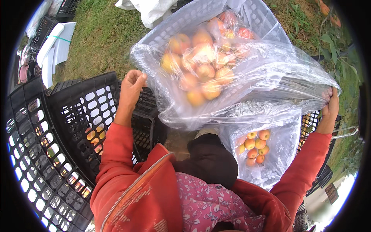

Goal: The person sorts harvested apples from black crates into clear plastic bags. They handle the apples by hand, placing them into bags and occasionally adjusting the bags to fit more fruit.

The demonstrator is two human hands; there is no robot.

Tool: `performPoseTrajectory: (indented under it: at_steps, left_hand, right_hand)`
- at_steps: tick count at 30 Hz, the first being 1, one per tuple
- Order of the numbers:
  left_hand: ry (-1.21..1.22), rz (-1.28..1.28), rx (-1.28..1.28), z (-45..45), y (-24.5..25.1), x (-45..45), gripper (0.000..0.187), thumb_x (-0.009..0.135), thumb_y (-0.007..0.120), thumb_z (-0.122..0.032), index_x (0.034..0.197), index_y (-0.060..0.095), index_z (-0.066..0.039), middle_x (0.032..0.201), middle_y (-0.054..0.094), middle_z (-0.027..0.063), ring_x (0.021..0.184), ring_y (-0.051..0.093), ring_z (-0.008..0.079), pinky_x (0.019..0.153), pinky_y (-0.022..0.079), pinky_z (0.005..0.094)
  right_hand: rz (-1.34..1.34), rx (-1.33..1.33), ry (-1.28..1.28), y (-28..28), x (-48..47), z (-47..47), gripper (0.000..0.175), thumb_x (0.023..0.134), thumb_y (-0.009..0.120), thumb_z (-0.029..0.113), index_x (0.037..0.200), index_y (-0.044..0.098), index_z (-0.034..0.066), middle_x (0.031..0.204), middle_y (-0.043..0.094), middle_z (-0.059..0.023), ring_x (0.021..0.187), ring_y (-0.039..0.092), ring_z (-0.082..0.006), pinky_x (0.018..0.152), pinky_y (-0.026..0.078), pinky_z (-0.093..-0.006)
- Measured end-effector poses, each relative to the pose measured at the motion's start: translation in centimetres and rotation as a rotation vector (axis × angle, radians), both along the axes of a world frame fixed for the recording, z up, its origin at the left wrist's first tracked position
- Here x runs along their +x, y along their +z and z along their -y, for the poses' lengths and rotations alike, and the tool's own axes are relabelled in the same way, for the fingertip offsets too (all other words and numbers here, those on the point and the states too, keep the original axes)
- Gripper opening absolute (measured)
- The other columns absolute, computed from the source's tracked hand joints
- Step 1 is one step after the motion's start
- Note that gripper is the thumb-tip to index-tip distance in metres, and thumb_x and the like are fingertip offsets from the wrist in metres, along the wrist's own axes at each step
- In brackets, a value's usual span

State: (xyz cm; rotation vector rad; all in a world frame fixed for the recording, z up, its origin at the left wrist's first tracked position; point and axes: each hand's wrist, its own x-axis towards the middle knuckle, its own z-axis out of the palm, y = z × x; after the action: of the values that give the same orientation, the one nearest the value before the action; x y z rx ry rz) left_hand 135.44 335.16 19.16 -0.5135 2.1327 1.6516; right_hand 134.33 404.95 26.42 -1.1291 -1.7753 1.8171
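A crate lined with clear plastic film [255,78] stands before me, with several red-and-yellow apples [205,72] lying under the film. My right hand [331,103] grips the film's edge at the far right and draws it into taut folds; some fingers show through the plastic. At the crate's left side is my left hand [134,82], its fingers curled towards the thumb beside the film's edge. Whether it pinches the film cannot be made out. Below the right part of the film, a second lined crate [272,174] holds several apples [255,147].
Black plastic crates [84,101] crowd my left side, with some apples [96,136] showing in one. White foam sheets [62,43] tied with green string rest on the grass [98,37]. A white sack [150,11] lies at the back. Leafy branches [330,46] hang at the right.
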Motion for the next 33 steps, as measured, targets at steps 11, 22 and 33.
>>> performPoseTrajectory:
  at_steps: [11,22,33]
  left_hand:
    - [0.301,0.056,0.342,1.9,-2.8,-0.2,0.017,0.096,0.063,-0.026,0.096,0.064,-0.009,0.088,0.065,-0.0022,0.074,0.059,0.0086,0.068,0.05,0.025]
    - [0.145,-0.147,0.152,0.2,-0.1,-0.6,0.023,0.099,0.058,-0.03,0.087,0.06,-0.01,0.061,0.042,-0.0104,0.05,0.033,0.0004,0.046,0.024,0.0204]
    - [0.112,-0.417,-0.285,1.4,-1.3,-2.4,0.031,0.103,0.049,-0.023,0.115,0.064,0.002,0.101,0.067,0.0045,0.091,0.059,0.0124,0.084,0.048,0.0278]
  right_hand:
    - [0.128,1.113,0.447,3.3,1.9,7.6,0.042,0.094,0.062,0.02,0.132,0.054,0.0041,0.126,0.058,-0.0142,0.116,0.056,-0.0233,0.1,0.042,-0.0355]
    - [-0.005,1.482,1.171,-5.4,-3.7,31.0,0.065,0.076,0.075,0.02,0.136,0.051,0.0152,0.119,0.062,-0.0153,0.113,0.057,-0.0323,0.101,0.04,-0.0448]
    - [-0.017,0.854,0.586,-2.0,-12.1,21.7,0.031,0.098,0.056,0.031,0.109,0.07,0.0055,0.082,0.067,-0.0047,0.076,0.06,-0.0108,0.07,0.047,-0.0262]
